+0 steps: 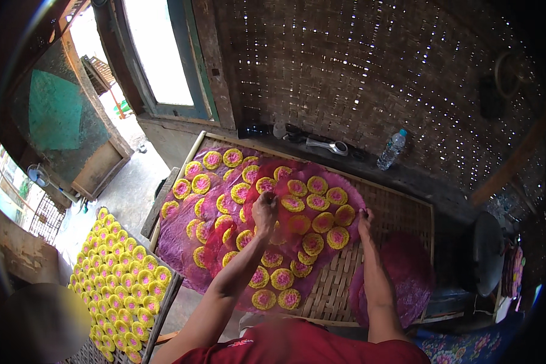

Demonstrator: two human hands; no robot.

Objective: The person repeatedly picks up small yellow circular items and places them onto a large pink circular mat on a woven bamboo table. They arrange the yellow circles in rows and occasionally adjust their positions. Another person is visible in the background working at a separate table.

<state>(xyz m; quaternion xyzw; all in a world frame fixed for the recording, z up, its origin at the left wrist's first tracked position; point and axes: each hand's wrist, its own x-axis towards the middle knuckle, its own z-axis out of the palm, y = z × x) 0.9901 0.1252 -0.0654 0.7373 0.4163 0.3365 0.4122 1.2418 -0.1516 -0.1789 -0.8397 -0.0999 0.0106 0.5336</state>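
Closest in, both forearms are reaching up from the red shirt (pixel 297 346) over the woven bamboo tray (pixel 400 209), which serves as the landmark.

Left hand (pixel 264 209) is resting near the tray's middle, fingers curled down and pinching what looks like one of the yellow-and-pink discs (pixel 312 244) or the cloth under it; which one, I cannot tell. Right hand (pixel 364 219) is working toward the tray's right half, fingertips pinched shut on the edge of the magenta cloth (pixel 182 242) where the cloth is ending and bare weave is showing.

The cloth is lying across the tray's left and centre, its long axis running from the near-left corner toward the far-right. That edge is sitting directly under the right fingers, so the right hand is the nearer one to it.

A second crumpled magenta cloth (pixel 406 273) is lying on the tray's near-right corner. Left of the tray, a second rack of discs (pixel 118 285) is standing lower down. Beyond the tray's far rim, a plastic bottle (pixel 392 148) is standing against the woven wall (pixel 358 67).
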